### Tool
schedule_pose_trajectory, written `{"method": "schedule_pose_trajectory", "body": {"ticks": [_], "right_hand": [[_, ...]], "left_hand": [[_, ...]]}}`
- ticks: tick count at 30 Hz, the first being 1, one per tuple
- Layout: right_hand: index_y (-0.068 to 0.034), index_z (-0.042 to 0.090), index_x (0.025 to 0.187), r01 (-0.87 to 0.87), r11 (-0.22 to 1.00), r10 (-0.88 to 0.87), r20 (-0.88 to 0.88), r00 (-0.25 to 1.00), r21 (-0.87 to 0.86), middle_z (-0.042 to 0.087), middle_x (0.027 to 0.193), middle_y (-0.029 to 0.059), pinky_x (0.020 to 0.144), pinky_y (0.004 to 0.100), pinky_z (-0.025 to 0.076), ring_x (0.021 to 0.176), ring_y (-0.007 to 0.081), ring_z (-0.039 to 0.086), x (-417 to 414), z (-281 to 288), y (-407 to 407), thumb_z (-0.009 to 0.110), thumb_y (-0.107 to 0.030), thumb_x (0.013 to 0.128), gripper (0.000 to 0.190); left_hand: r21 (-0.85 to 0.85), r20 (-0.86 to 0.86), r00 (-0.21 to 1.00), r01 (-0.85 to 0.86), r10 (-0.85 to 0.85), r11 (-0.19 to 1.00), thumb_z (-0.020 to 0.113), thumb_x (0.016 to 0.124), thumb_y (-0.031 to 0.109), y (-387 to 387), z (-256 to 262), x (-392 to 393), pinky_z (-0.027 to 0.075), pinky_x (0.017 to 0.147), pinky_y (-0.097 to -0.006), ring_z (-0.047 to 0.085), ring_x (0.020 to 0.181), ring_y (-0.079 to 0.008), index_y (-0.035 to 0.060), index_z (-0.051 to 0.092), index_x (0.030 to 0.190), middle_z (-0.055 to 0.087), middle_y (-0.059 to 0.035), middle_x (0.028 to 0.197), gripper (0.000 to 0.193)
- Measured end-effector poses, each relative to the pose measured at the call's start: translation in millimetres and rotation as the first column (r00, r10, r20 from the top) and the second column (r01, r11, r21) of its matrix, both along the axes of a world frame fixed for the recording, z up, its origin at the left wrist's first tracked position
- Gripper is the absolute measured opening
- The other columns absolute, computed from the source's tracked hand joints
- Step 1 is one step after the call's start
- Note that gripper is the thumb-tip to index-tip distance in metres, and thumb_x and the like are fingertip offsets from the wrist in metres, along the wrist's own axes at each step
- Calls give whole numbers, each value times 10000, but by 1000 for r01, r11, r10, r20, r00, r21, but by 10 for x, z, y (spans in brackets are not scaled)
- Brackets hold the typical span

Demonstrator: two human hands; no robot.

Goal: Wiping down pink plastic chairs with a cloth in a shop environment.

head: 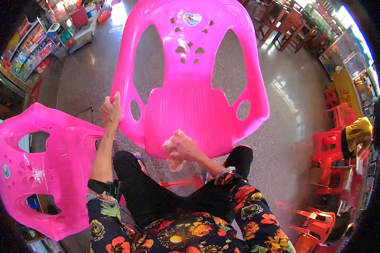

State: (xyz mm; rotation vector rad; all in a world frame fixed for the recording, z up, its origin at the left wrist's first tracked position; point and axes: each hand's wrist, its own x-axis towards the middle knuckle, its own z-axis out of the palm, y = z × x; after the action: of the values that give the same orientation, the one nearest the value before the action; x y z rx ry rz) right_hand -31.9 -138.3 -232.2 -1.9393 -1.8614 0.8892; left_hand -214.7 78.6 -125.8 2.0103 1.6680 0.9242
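Before me stands a pink plastic armchair [190, 114], its patterned back pierced with cut-outs and bearing a heart-shaped sticker [192, 19]. My left hand [111, 109] grips its left armrest. Over the front edge of the seat, my right hand [184, 146] is closed around a crumpled pale cloth [174, 164]; blur hides whether the cloth touches the seat. A second pink plastic armchair [60, 164] of the same kind is at my left, beside my forearm.
Grey stone-like floor [281, 101] surrounds the chair. Red plastic chairs [327, 147] line the right side, one with a yellow garment [359, 134] near it. Wooden furniture [286, 23] stands at the far right, stocked shelves [31, 53] at the far left. A red stool edge [182, 182] shows between my legs.
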Motion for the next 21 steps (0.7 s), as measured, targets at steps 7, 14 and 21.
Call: {"method": "schedule_pose_trajectory", "body": {"ticks": [7, 14, 21], "right_hand": [[-141, 528, 1091, -115, 949, 136, -52, 989, 294, 404, 1279, 134, 945, 380, 374, 1211, 311, 368, -144, -157, -452, 773, -152, 487, 652], [-181, 599, 952, -18, 930, 77, -146, 986, 368, 573, 950, 56, 860, 403, 405, 962, 239, 532, 1164, -328, -829, 634, -317, 642, 340], [-139, 586, 807, 147, 987, -144, 768, 624, 66, 609, 777, 31, 681, 408, 445, 772, 183, 578, 1570, -486, -700, 524, -241, 764, 126]], "left_hand": [[27, 23, 1000, 16, -17, 1000, 415, 851, 472, 56, -64, -11, 427, 747, -460, 560, 872, -436, -101, 554, 931, 579, -310, 867, 595], [-24, -20, 1000, 12, -13, 1000, 412, 847, 480, 114, -102, 12, 426, 757, -457, 554, 903, -431, -99, 545, 952, 575, -311, 892, 603], [23, -11, 1000, -1, 1, 1000, 428, 841, 475, 152, -151, -21, 423, 739, -464, 564, 867, -414, -68, 549, 919, 581, -284, 872, 562]]}}
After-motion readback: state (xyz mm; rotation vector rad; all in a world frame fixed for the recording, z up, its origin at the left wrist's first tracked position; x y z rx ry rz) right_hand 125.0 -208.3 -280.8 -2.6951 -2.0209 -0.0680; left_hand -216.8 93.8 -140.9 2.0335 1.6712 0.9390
